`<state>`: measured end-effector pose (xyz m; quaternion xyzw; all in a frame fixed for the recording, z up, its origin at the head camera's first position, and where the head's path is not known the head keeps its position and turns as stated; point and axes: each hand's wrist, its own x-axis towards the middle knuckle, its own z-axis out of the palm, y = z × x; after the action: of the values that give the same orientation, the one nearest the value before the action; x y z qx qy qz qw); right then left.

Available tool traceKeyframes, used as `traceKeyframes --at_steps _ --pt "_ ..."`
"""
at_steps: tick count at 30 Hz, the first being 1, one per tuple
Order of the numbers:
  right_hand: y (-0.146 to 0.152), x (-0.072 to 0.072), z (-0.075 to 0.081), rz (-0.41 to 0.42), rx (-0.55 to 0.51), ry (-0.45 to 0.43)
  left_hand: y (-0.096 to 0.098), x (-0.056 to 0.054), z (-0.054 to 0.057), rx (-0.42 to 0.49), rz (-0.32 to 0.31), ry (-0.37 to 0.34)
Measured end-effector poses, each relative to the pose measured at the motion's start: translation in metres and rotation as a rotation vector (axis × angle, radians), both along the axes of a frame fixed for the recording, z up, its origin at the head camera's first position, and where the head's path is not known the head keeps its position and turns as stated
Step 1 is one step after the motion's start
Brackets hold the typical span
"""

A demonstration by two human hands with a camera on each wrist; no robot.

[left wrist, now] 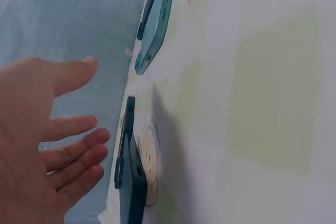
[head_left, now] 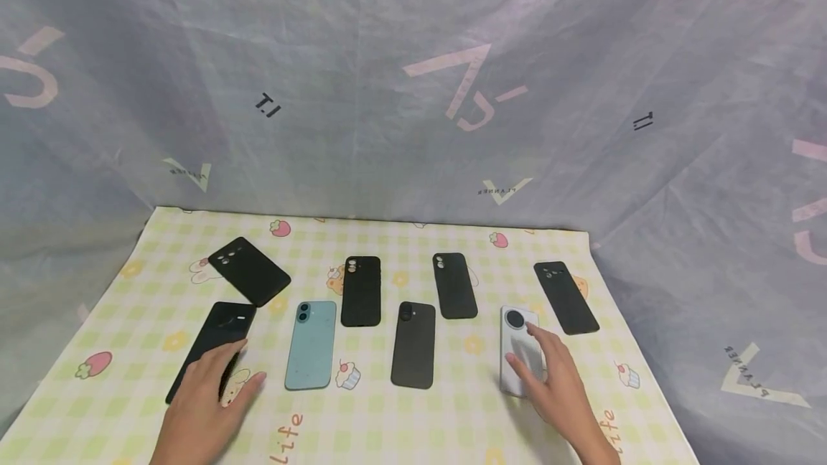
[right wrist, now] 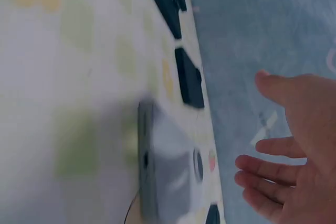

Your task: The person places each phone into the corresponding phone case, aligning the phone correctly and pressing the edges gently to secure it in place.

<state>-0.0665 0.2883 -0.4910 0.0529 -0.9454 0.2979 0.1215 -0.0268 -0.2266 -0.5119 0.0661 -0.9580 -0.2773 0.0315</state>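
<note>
My left hand [head_left: 203,400] hovers over the lower part of a black phone [head_left: 220,321] at the left of the table, its fingers relaxed and holding nothing. In the left wrist view a gap shows between those fingers and the phone [left wrist: 134,187]. Over a white phone [head_left: 515,343] with a round camera, my right hand [head_left: 558,386] is held with thumb and fingers spread. The right wrist view shows that hand [right wrist: 294,166] apart from the white phone [right wrist: 170,177]. Between the hands lie a teal phone [head_left: 311,346] and a dark grey phone [head_left: 413,350], camera sides up.
Behind the phones lie black phone cases with camera cutouts: a tilted case [head_left: 250,271] at left, two cases [head_left: 362,293] [head_left: 455,285] in the middle, and one [head_left: 566,298] at right. A checked tablecloth [head_left: 129,343] covers the table; a grey curtain [head_left: 362,92] hangs behind.
</note>
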Motion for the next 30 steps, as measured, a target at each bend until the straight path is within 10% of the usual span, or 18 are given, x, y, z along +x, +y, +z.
traceKeyframes --at_steps 15,24,30 --pt "-0.062 -0.049 0.016 0.214 -0.073 -0.055 -0.031 0.0 -0.004 0.144 0.289 0.044" --pt "-0.104 -0.08 0.022 0.365 -0.093 -0.123 -0.068 -0.01 -0.002 0.104 0.243 0.012" --pt "-0.135 -0.101 0.022 0.463 -0.111 -0.133 -0.081 -0.02 0.005 0.097 0.284 -0.128"
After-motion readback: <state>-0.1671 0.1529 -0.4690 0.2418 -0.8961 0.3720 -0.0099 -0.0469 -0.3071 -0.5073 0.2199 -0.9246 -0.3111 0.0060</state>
